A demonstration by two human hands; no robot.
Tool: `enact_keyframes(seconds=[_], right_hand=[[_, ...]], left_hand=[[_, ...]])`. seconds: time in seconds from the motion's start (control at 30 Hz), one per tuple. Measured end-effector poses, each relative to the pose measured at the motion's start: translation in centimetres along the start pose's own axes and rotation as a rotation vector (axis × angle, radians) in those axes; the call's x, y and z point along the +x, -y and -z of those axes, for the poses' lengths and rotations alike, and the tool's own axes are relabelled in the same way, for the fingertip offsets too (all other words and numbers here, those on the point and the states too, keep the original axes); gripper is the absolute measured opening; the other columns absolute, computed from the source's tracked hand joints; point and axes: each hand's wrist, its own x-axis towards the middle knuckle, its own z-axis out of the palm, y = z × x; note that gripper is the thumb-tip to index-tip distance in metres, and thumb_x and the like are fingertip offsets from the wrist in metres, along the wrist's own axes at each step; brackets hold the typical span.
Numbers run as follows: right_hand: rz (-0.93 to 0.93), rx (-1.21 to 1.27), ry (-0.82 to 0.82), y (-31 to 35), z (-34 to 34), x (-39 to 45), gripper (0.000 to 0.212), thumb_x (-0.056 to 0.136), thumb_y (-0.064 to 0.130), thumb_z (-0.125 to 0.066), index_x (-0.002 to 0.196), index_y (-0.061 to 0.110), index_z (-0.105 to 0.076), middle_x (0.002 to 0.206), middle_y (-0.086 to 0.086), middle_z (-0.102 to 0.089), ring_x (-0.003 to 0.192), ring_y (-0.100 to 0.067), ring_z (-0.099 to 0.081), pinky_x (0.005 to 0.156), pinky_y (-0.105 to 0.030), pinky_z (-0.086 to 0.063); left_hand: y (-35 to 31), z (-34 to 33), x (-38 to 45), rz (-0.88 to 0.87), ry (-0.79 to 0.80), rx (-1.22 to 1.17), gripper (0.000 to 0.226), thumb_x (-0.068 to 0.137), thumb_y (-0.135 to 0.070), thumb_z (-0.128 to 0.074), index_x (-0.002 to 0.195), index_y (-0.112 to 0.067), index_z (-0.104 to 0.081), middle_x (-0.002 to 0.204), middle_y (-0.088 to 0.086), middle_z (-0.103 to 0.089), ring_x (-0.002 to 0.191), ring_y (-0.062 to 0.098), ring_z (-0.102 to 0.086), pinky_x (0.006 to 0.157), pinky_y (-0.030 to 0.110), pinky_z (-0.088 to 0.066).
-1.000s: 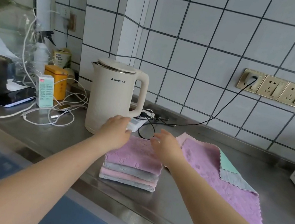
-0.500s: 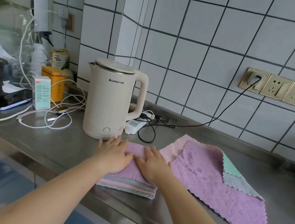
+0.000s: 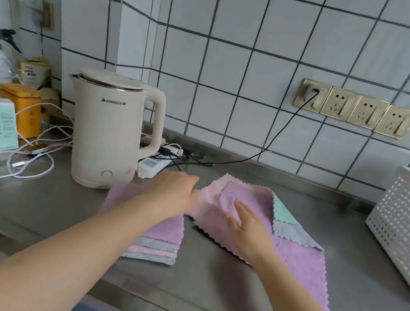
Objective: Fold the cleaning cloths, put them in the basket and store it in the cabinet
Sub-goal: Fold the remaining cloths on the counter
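Observation:
A stack of folded cloths (image 3: 157,239), purple on top with grey and pink beneath, lies near the counter's front edge. To its right several unfolded cloths are spread in a pile: a purple cloth (image 3: 297,263) on top, a pink cloth (image 3: 208,199) showing at its left, and mint and grey corners (image 3: 284,223) at the back. My left hand (image 3: 173,190) reaches across the stack, fingers curled at the pink cloth's left edge. My right hand (image 3: 244,224) rests flat on the purple cloth. A white perforated basket (image 3: 408,230) stands at the right.
A cream electric kettle (image 3: 110,131) stands just behind the stack. White cables (image 3: 21,160), a mint box (image 3: 0,123), a yellow tin (image 3: 24,109) and a phone lie at the left. A power strip (image 3: 153,167) and black cord run to wall sockets (image 3: 355,108).
Both hands left the folded stack and moved right. The left hand now curls at the pink cloth's edge and the right hand lies flat on the unfolded purple cloth.

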Motion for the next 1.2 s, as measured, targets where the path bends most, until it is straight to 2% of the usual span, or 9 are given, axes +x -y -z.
enact_keyframes(seconds=[0.17, 0.27, 0.4, 0.5, 0.57, 0.73, 0.93, 1.1, 1.2], right_hand=[[-0.116, -0.226, -0.011, -7.1, 3.2, -0.6, 0.030, 0.097, 0.028, -0.039, 0.119, 0.015, -0.054, 0.124, -0.006, -0.059, 0.118, -0.028, -0.048, 0.089, -0.034, -0.041], [-0.094, -0.306, -0.020, -9.5, 3.9, -0.6, 0.024, 0.093, 0.020, -0.038, 0.107, 0.018, -0.058, 0.120, 0.001, -0.061, 0.110, -0.025, -0.049, 0.074, -0.028, -0.032], [-0.032, -0.340, -0.014, -11.3, 4.4, -0.1, 0.032, 0.096, 0.029, -0.037, 0.118, 0.035, -0.060, 0.128, 0.015, -0.057, 0.116, -0.020, -0.047, 0.088, -0.027, -0.039], [-0.012, -0.341, -0.030, -12.7, 4.6, 0.4, 0.032, 0.096, 0.030, -0.039, 0.121, 0.039, -0.057, 0.137, 0.014, -0.048, 0.122, -0.021, -0.042, 0.094, -0.027, -0.034], [-0.003, -0.322, -0.039, -13.4, 4.6, 0.7, 0.032, 0.095, 0.029, -0.042, 0.120, 0.041, -0.058, 0.140, 0.011, -0.043, 0.128, -0.020, -0.038, 0.098, -0.027, -0.032], [0.040, -0.252, -0.079, -15.0, 5.3, 1.5, 0.029, 0.089, 0.020, -0.049, 0.115, 0.028, -0.060, 0.120, 0.008, -0.061, 0.109, -0.021, -0.055, 0.083, -0.028, -0.040], [-0.104, -0.198, -0.300, -16.9, 6.7, 3.9, 0.022, 0.094, 0.022, -0.045, 0.114, 0.020, -0.052, 0.109, -0.001, -0.062, 0.094, -0.026, -0.058, 0.071, -0.034, -0.044], [-0.284, -0.154, -0.294, -19.3, 7.5, 5.8, 0.037, 0.092, 0.022, -0.045, 0.129, 0.018, -0.043, 0.116, -0.007, -0.061, 0.102, -0.030, -0.058, 0.072, -0.031, -0.042], [-0.333, -0.130, -0.279, -20.0, 7.7, 6.1, 0.049, 0.089, 0.018, -0.047, 0.138, 0.018, -0.037, 0.128, -0.009, -0.052, 0.110, -0.030, -0.053, 0.081, -0.033, -0.043]], left_hand=[[-6.6, -3.6, 4.2, -0.038, 0.164, -0.409, 0.028, 0.096, -0.016, -0.040, 0.119, -0.016, -0.055, 0.132, 0.004, -0.056, 0.115, 0.024, -0.055, 0.084, 0.023, -0.042], [-9.9, -6.0, 6.2, -0.039, 0.267, -0.496, 0.046, 0.098, -0.015, -0.036, 0.144, -0.021, -0.035, 0.137, 0.005, -0.050, 0.113, 0.025, -0.056, 0.079, 0.023, -0.044], [-12.7, -9.4, 9.2, -0.062, 0.353, -0.477, 0.058, 0.097, -0.009, -0.033, 0.150, -0.029, -0.016, 0.129, 0.012, -0.055, 0.099, 0.020, -0.055, 0.083, 0.026, -0.041], [-14.4, -11.5, 11.6, -0.088, 0.385, -0.506, 0.060, 0.095, -0.003, -0.031, 0.147, -0.032, -0.023, 0.135, 0.005, -0.051, 0.109, 0.020, -0.054, 0.093, 0.024, -0.040], [-15.2, -12.4, 12.6, -0.098, 0.401, -0.539, 0.055, 0.096, -0.003, -0.031, 0.144, -0.030, -0.033, 0.134, 0.004, -0.051, 0.102, 0.017, -0.053, 0.084, 0.019, -0.039], [-16.9, -13.5, 15.3, -0.086, 0.368, -0.647, 0.047, 0.094, 0.000, -0.033, 0.132, -0.018, -0.054, 0.139, 0.001, -0.049, 0.118, 0.015, -0.050, 0.094, 0.019, -0.039], [-19.3, -13.8, 17.3, -0.017, 0.362, -0.898, 0.048, 0.094, 0.001, -0.029, 0.134, -0.014, -0.050, 0.134, 0.012, -0.052, 0.101, 0.024, -0.058, 0.068, 0.023, -0.044], [-19.9, -14.2, 17.4, -0.038, 0.485, -0.900, 0.054, 0.093, 0.000, -0.025, 0.139, -0.023, -0.042, 0.132, -0.008, -0.052, 0.110, 0.017, -0.059, 0.074, 0.024, -0.044], [-19.6, -13.4, 17.0, -0.076, 0.478, -0.863, 0.055, 0.092, 0.005, -0.028, 0.140, -0.019, -0.042, 0.137, -0.003, -0.050, 0.116, 0.015, -0.053, 0.076, 0.022, -0.042]])
